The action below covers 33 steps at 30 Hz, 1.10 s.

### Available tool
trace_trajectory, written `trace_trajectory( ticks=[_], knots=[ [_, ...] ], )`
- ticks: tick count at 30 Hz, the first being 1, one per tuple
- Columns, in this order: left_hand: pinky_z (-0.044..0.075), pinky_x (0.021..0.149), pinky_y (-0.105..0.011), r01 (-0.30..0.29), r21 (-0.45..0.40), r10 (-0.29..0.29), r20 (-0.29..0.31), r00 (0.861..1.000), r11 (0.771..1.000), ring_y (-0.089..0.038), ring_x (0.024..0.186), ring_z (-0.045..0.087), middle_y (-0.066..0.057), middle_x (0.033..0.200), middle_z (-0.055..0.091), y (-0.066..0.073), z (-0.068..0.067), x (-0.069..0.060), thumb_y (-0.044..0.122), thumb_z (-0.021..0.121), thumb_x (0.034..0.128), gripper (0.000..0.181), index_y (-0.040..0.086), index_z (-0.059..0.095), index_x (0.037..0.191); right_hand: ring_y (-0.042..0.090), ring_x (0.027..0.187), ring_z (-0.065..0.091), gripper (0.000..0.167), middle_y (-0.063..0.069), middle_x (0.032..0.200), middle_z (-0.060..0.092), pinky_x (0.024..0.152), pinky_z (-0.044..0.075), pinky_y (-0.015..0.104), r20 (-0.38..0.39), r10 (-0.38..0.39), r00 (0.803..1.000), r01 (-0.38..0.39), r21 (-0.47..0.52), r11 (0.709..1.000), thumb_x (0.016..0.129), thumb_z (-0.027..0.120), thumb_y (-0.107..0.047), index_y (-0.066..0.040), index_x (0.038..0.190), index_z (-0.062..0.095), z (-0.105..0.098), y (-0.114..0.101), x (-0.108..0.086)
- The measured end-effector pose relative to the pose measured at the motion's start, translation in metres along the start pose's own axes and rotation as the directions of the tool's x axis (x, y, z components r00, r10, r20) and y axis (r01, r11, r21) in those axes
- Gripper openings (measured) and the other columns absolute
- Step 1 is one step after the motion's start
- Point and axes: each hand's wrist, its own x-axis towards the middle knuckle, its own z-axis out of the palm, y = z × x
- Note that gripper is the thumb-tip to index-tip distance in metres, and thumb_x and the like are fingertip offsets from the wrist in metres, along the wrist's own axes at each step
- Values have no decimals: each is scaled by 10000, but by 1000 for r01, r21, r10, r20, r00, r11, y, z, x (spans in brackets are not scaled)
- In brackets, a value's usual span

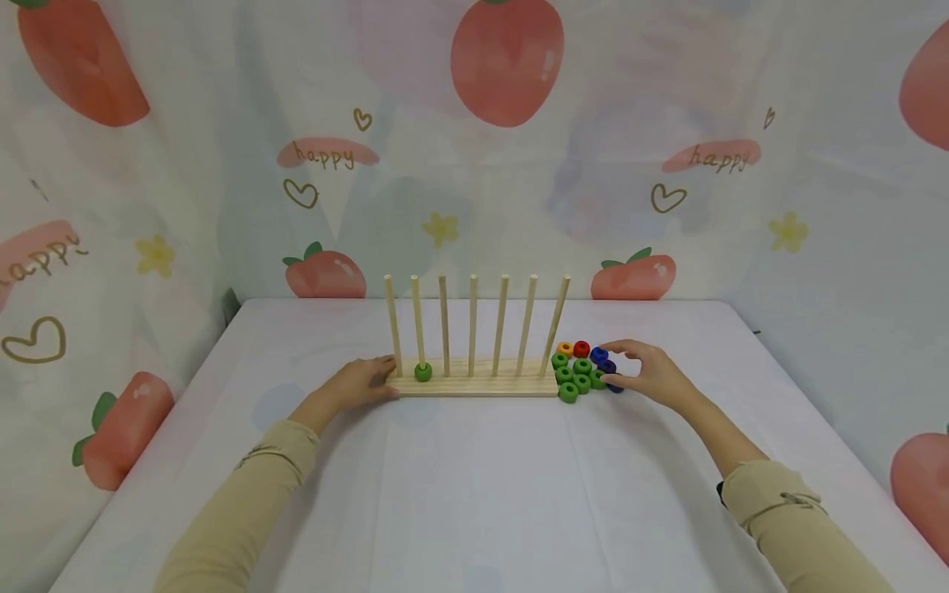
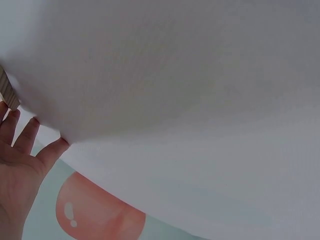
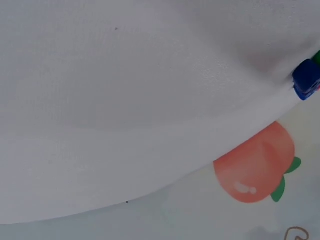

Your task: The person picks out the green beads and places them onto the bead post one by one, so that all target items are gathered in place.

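A wooden peg stand [image 1: 474,385] with a row of several upright pegs sits across the table in the head view. One green bead [image 1: 423,372] is at the foot of its second peg from the left. My left hand [image 1: 363,380] holds the stand's left end, thumb at the front, a finger further back; the left wrist view shows fingers [image 2: 27,135] at its corner. My right hand [image 1: 652,375] reaches round the bead cluster's right side, thumb and index apart. Nearest it are a blue bead [image 1: 599,355] and dark blue beads [image 1: 607,367], partly covered by fingers.
Against the stand's right end lie several green beads [image 1: 582,384], a red bead [image 1: 582,349] and an orange bead [image 1: 565,349]. White cloth covers the table [image 1: 474,494]. Behind it hangs a strawberry-patterned backdrop [image 1: 474,206]. The right wrist view shows a blue bead [image 3: 306,77] at its edge.
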Motion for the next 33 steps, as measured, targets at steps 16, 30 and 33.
trace_trajectory(
  ticks=[16, 30, 33],
  knots=[
    [370, 1062, -508, 16, -2, -16, -6, 1000, 1000, -421, 1276, 449, -250, 1403, 449, -3, 2, 2, 331, 664, 872, 649, -60, 464, 1349, 469, 1178, 496, 454, 282, 1219, 584, 991, 395, 597, 125, 25, 992, -16, -71, 997, 793, 737, -76, 77, 1191, 581, 15, 19, 5],
    [375, 1053, -517, 6, 1, -6, -6, 1000, 1000, -434, 1267, 451, -270, 1395, 445, -2, 2, 1, 329, 660, 873, 653, -79, 461, 1342, 467, 1108, 536, 342, 278, 1116, 625, 970, 417, 578, 141, -27, 990, 47, -138, 989, 776, 738, -33, 107, 1068, 627, 25, 24, 11],
    [371, 1057, -516, 11, 2, -11, -9, 1000, 1000, -430, 1272, 448, -262, 1402, 442, -2, 2, 2, 329, 660, 872, 653, -71, 459, 1347, 468, 1108, 537, 310, 283, 1116, 624, 970, 419, 576, 131, -31, 991, 52, -158, 986, 774, 735, -21, 103, 1041, 638, 27, 25, 12]
  ],
)
